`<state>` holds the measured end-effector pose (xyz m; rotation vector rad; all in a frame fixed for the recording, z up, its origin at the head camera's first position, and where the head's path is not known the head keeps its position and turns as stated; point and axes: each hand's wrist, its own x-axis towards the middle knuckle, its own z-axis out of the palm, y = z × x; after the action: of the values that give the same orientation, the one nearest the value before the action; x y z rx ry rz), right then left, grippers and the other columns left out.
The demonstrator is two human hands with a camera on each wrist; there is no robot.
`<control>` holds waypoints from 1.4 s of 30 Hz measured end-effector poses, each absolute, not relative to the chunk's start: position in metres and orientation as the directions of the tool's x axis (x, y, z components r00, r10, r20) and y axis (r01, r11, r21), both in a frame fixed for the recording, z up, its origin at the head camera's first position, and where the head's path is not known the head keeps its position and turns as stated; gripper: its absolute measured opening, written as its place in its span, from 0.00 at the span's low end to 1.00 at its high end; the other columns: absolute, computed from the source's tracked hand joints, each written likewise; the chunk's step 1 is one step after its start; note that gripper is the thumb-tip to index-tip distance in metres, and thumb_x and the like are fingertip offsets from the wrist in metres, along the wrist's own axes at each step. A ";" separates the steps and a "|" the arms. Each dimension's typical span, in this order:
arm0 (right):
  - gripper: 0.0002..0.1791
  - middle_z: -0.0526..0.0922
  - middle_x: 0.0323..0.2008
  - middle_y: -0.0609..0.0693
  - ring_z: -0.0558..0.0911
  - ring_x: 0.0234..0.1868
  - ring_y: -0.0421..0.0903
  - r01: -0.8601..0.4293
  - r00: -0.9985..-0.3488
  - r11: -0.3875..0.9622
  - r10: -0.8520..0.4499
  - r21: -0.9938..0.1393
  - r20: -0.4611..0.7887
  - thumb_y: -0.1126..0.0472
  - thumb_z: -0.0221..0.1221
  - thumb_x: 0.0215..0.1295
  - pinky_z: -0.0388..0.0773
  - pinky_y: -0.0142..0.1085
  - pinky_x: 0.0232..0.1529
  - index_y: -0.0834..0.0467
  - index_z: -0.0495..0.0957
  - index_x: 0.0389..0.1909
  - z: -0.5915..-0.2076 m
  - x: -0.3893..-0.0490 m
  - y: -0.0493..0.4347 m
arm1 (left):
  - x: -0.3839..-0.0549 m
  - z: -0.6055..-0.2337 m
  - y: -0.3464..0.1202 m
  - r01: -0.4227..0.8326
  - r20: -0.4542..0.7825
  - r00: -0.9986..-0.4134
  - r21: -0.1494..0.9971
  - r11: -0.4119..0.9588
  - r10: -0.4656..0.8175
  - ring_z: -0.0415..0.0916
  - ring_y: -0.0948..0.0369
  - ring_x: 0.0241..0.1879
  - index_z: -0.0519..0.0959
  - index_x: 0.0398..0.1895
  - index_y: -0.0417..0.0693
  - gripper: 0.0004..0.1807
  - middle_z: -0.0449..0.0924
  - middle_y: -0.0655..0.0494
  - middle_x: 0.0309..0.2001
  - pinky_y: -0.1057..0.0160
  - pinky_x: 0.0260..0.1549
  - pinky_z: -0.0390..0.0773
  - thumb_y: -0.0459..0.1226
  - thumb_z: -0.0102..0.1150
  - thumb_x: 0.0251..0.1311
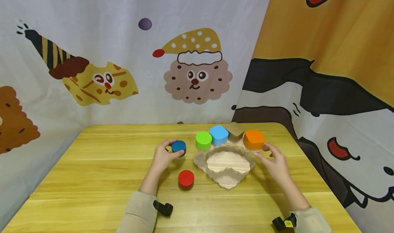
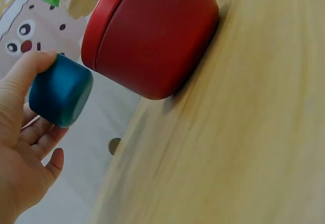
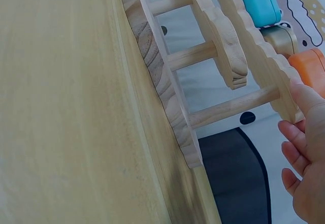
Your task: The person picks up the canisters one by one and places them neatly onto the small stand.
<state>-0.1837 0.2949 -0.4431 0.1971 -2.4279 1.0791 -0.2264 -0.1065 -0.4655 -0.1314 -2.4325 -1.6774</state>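
Observation:
My left hand (image 1: 162,158) pinches a small blue round tin (image 1: 178,147) between thumb and fingers; in the left wrist view the tin (image 2: 60,91) is held above table level. Just in front of that hand, a red round tin (image 1: 186,179) with a lid seam rests on the table. A scallop-edged wooden tiered stand (image 1: 227,162) is to the right. My right hand (image 1: 275,163) pinches the right end of its top board (image 3: 285,94), thumb above and fingers below. On that board are green (image 1: 204,140), light blue (image 1: 219,135), gold (image 1: 235,131) and orange (image 1: 254,139) tins.
Round wooden posts (image 3: 193,55) join the stand's boards. The wooden table (image 1: 92,181) runs back to a printed cartoon curtain (image 1: 117,48). Each wrist wears a small black camera (image 1: 163,208) near its sleeve.

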 end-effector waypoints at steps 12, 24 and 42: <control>0.21 0.78 0.42 0.60 0.72 0.44 0.51 -0.310 -0.878 0.677 0.064 -0.667 0.474 0.61 0.67 0.59 0.64 0.39 0.43 0.67 0.76 0.50 -0.443 -0.183 0.296 | -0.217 -0.436 -0.101 0.309 0.331 -0.943 0.904 0.297 -0.027 0.70 0.53 0.47 0.80 0.52 0.41 0.27 0.79 0.48 0.47 0.44 0.46 0.68 0.35 0.76 0.44; 0.21 0.78 0.42 0.61 0.72 0.44 0.54 -0.310 -0.876 0.683 0.065 -0.662 0.478 0.61 0.67 0.59 0.64 0.39 0.43 0.68 0.75 0.50 -0.442 -0.182 0.296 | -0.202 -0.405 -0.096 0.391 0.416 -0.909 0.865 0.313 -0.013 0.69 0.54 0.45 0.81 0.51 0.41 0.28 0.80 0.49 0.46 0.49 0.42 0.69 0.35 0.77 0.42; 0.21 0.78 0.42 0.62 0.73 0.45 0.55 -0.321 -0.877 0.675 0.053 -0.664 0.478 0.62 0.67 0.59 0.64 0.40 0.43 0.69 0.75 0.49 -0.442 -0.183 0.295 | -0.171 -0.368 -0.075 0.494 0.485 -0.869 0.833 0.251 0.098 0.71 0.55 0.45 0.82 0.49 0.42 0.27 0.80 0.52 0.48 0.53 0.41 0.70 0.31 0.78 0.40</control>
<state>-0.1833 0.2954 -0.4419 0.2085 -2.4246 1.0851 -0.1707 -0.0747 -0.3680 -0.5442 -2.1940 -1.6519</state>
